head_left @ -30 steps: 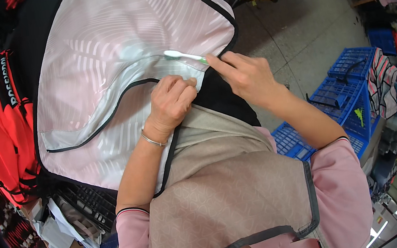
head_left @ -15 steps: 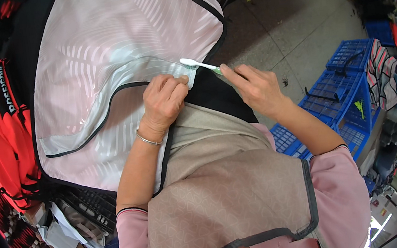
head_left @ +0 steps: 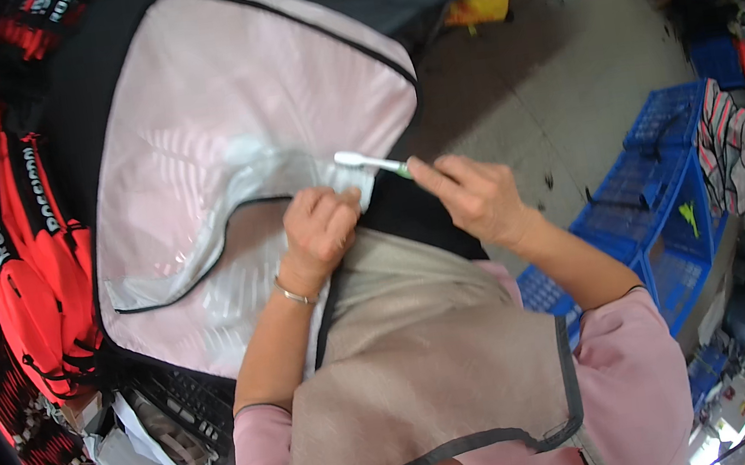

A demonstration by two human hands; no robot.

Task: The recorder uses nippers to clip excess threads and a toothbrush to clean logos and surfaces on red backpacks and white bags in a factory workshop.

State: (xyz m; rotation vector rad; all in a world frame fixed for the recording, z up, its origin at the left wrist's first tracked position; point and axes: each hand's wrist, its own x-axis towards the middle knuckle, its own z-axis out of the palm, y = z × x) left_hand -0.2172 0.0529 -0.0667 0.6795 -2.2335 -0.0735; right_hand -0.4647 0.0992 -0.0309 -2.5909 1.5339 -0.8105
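Observation:
A large pale pink fabric panel with black edge binding is spread in front of me, its near part over my lap. A whitish, see-through strip with a dark edge crosses it. My left hand is closed on the right end of this strip, fingertips pinching it. My right hand grips a white and green toothbrush by its handle. The brush head lies over the panel close to the pinched strip end, just above my left fingers; whether its bristles touch the cloth I cannot tell.
Red bags with black straps hang at the left. Blue plastic crates stand on the right, with striped cloth beside them. Papers and cardboard lie at lower left. A yellow piece is at the far side.
The whole view has shifted, so the panel sits lower and more of the dark surface beyond shows. Both hands keep their holds; the toothbrush lies slightly flatter and further left.

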